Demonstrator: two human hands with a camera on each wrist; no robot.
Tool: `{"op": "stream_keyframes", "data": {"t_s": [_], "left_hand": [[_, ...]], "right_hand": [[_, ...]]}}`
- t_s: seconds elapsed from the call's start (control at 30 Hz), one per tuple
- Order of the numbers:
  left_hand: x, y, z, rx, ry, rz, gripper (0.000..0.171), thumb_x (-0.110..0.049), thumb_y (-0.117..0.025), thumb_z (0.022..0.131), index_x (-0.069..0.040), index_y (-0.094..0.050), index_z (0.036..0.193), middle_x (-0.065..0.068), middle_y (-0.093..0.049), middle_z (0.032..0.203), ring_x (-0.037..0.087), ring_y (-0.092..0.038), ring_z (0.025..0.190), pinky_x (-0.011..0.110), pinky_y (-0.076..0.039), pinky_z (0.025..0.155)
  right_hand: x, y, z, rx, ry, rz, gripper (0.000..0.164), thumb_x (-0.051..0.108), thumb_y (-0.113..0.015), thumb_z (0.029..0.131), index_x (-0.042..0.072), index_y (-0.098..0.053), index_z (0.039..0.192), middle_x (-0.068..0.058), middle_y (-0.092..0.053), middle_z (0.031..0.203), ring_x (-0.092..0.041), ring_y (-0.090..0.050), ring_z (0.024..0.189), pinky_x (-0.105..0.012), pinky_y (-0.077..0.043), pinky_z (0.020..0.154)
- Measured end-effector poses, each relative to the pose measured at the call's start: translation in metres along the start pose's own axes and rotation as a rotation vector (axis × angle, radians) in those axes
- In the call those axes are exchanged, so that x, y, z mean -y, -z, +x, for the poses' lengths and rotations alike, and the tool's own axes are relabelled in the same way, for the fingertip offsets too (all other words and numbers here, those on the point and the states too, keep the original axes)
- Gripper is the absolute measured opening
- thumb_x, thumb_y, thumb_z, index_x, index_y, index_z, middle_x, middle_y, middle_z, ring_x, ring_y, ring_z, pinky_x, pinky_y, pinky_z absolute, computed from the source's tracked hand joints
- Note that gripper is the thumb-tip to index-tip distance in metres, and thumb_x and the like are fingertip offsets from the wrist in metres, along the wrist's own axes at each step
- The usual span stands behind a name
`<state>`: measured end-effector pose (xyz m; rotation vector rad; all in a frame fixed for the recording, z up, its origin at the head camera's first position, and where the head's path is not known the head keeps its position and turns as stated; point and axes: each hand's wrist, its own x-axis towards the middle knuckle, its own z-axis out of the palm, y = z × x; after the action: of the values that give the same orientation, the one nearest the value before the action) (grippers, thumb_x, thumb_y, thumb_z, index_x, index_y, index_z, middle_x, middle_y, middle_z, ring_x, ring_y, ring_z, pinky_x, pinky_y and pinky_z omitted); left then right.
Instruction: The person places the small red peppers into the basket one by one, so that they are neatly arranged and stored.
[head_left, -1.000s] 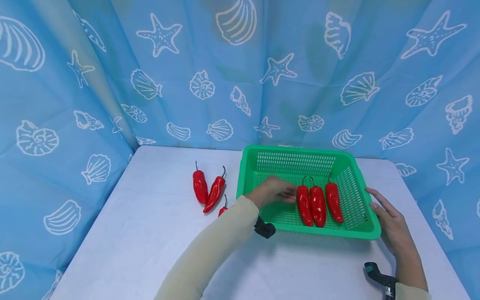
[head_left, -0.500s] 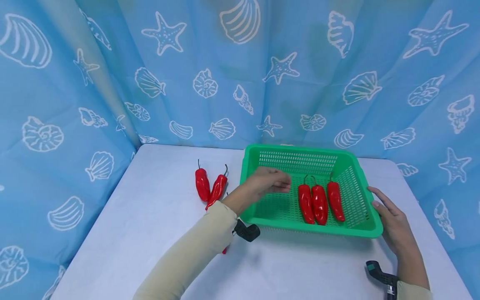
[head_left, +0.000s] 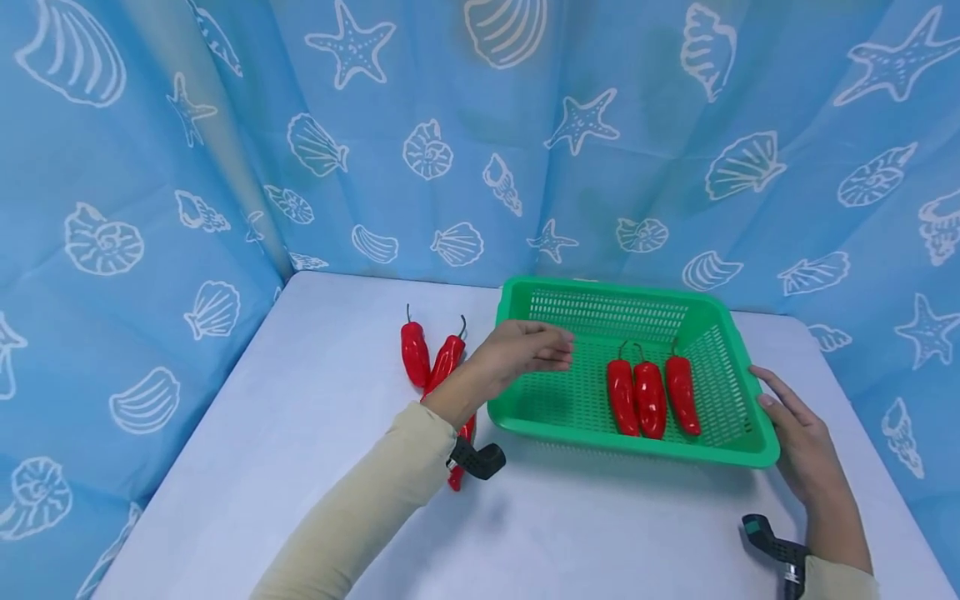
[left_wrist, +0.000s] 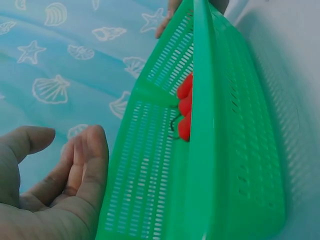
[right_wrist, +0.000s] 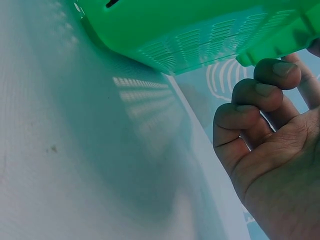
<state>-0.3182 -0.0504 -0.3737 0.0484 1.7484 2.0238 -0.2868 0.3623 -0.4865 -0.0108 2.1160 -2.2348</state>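
Observation:
My left hand [head_left: 525, 352] hovers over the left part of a green plastic basket [head_left: 637, 448], its thumb apart from its fingers and nothing held, as the left wrist view confirms. In the basket's right half lie three red chili peppers [head_left: 649, 400] side by side, stems towards the back. At the basket's right end, my right hand [head_left: 810, 454] holds the rim with thumb and index finger; its other fingers curl loosely below, seen in the right wrist view. Left of the basket are more red peppers [head_left: 415, 354] on the table, some partly hidden by my left forearm.
A white cloth covers the table [head_left: 315, 392]. Behind it and to its sides hangs a blue curtain [head_left: 480, 125] with white shells and starfish. Black camera mounts [head_left: 477, 458] stick out from both wrists, the left one above the table near the basket's front left corner.
My left hand has drawn back leftwards from beside the peppers in the basket. The right hand stays at the rim, and the basket peppers lie as before. The head view has shifted slightly.

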Motion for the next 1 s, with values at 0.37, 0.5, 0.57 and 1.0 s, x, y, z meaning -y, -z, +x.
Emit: {"op": "stream_keyframes", "data": {"t_s": [0.37, 0.5, 0.57, 1.0], "left_hand": [[0.003, 0.021, -0.016, -0.048, 0.001, -0.012, 0.028, -0.018, -0.067, 0.098, 0.0, -0.067, 0.12, 0.013, -0.071, 0.107, 0.025, -0.072, 0.098, 0.035, -0.054, 0.094], [0.005, 0.027, -0.021, -0.047, -0.026, -0.025, 0.032, -0.017, -0.066, 0.098, 0.002, -0.065, 0.124, 0.014, -0.07, 0.109, 0.024, -0.072, 0.097, 0.036, -0.054, 0.094], [0.006, 0.03, -0.024, -0.061, -0.039, -0.027, 0.032, -0.017, -0.066, 0.098, 0.002, -0.065, 0.124, 0.015, -0.07, 0.11, 0.024, -0.071, 0.097, 0.035, -0.054, 0.094], [0.017, 0.054, -0.041, -0.158, -0.099, -0.06, 0.033, -0.016, -0.066, 0.097, 0.002, -0.064, 0.125, 0.018, -0.067, 0.115, 0.029, -0.069, 0.104, 0.035, -0.054, 0.093]], "right_hand": [[-0.003, 0.0, 0.002, 0.002, -0.012, 0.015, 0.048, 0.024, -0.053, 0.105, 0.03, -0.044, 0.152, 0.013, -0.066, 0.113, -0.005, -0.07, 0.086, -0.021, -0.057, 0.068], [-0.002, -0.001, 0.002, 0.003, -0.014, 0.015, 0.047, 0.025, -0.054, 0.105, 0.031, -0.045, 0.151, 0.013, -0.067, 0.111, -0.006, -0.07, 0.085, -0.022, -0.058, 0.068], [-0.002, -0.001, 0.002, 0.013, -0.002, 0.015, 0.047, 0.024, -0.053, 0.105, 0.029, -0.045, 0.151, 0.012, -0.067, 0.11, -0.006, -0.07, 0.085, -0.022, -0.058, 0.068], [0.003, -0.002, 0.001, -0.019, -0.012, -0.014, 0.049, 0.027, -0.056, 0.104, 0.03, -0.044, 0.152, 0.012, -0.067, 0.109, -0.006, -0.07, 0.084, -0.022, -0.058, 0.067]]}}
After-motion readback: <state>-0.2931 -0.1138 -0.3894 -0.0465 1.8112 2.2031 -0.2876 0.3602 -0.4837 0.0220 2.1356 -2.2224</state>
